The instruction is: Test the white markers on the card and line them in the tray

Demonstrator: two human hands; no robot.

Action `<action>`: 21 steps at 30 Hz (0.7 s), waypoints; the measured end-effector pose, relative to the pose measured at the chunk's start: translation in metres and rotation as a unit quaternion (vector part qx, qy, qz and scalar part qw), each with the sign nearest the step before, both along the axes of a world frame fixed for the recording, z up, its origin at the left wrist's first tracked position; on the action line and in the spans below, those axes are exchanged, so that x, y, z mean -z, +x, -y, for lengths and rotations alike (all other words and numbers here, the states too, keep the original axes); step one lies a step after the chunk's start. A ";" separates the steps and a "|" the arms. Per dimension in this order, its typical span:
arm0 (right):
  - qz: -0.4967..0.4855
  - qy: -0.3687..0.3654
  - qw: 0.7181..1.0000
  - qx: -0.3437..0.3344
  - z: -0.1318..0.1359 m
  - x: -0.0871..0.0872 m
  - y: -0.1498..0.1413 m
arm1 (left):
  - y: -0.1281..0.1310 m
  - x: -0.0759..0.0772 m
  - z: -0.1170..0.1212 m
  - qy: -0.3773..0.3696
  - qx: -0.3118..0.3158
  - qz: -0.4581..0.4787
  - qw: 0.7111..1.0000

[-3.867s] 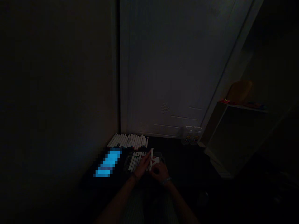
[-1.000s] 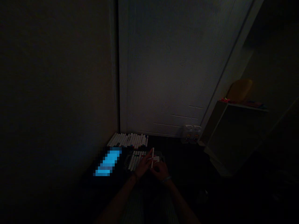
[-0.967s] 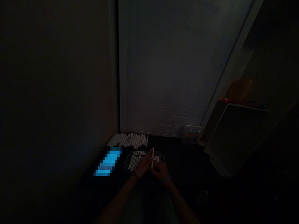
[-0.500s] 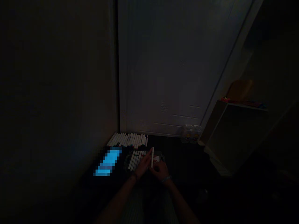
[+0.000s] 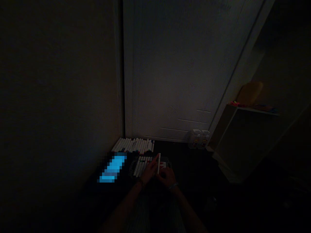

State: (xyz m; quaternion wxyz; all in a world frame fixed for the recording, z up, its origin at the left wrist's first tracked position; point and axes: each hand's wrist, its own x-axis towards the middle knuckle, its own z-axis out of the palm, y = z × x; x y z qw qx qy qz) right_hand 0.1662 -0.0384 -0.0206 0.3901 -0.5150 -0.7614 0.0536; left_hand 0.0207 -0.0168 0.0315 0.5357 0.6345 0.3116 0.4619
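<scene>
In the dim head view, a white marker [image 5: 158,164] stands nearly upright between my two hands. My left hand [image 5: 149,171] has its fingers closed along the marker's left side, near its upper part. My right hand [image 5: 168,178] pinches the lower end, thumb and finger curled together. Under them lies a clear carry case [image 5: 170,161] with several white markers [image 5: 141,166] lined up in its left half. A white and red paper or label [image 5: 163,165] shows in its right part, partly covered by my right hand.
More white markers [image 5: 133,145] lie in a row along the back left of the dark table [image 5: 194,168]. A pixelated bright blue screen [image 5: 113,167] is at the left. Two clear empty cases [image 5: 199,139] stand at the back right, beside a shelf unit [image 5: 247,139].
Hands and marker keep almost the same place and pose. The picture's lighting shifts slightly, with the back panel showing a little more clearly.
</scene>
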 end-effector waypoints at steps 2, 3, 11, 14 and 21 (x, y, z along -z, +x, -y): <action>-0.001 0.004 1.000 -0.004 0.001 -0.002 -0.001 | 0.000 0.001 0.000 -0.003 0.005 0.007 1.000; -0.001 0.004 1.000 -0.006 0.001 -0.002 -0.001 | 0.001 0.002 -0.001 -0.005 0.007 0.011 1.000; 0.008 -0.005 1.000 0.006 0.001 -0.002 -0.001 | 0.001 0.002 -0.001 -0.011 0.001 0.023 1.000; 0.012 -0.017 1.000 0.003 0.001 -0.003 -0.001 | 0.001 0.002 -0.001 -0.019 0.010 0.022 1.000; -0.022 -0.018 0.999 0.016 0.001 -0.001 -0.002 | 0.006 0.012 -0.005 0.063 -0.112 0.016 0.992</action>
